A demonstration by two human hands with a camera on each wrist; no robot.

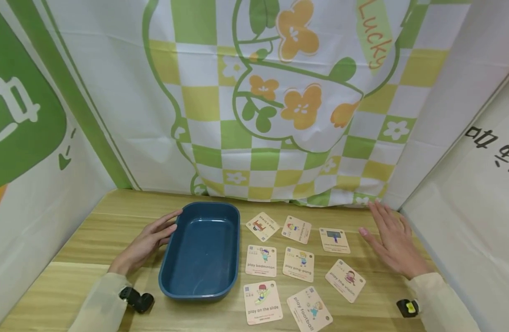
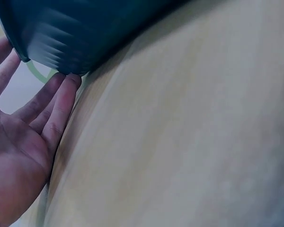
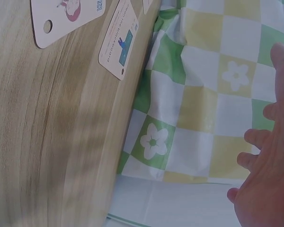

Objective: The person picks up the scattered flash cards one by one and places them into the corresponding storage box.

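Observation:
A dark blue rectangular tray (image 1: 200,258) sits on the wooden table, left of the cards. My left hand (image 1: 148,240) touches its left side with extended fingers; in the left wrist view the fingertips (image 2: 74,79) meet the ribbed tray wall (image 2: 61,38). My right hand (image 1: 393,242) is spread at the right, holding nothing. Nearest to it are the blackboard card (image 1: 335,240) and the "play the violin" card (image 1: 345,280). Other picture cards include "play badminton" (image 1: 260,260), "play ping-pong" (image 1: 298,264), "play on the slide" (image 1: 262,303) and "play football" (image 1: 310,309).
Two more cards, "take a break" (image 1: 263,227) and one with small print (image 1: 296,229), lie near the back edge. Behind the table (image 1: 84,240) hangs a checkered, flowered cloth (image 1: 279,115). White printed panels flank it on both sides.

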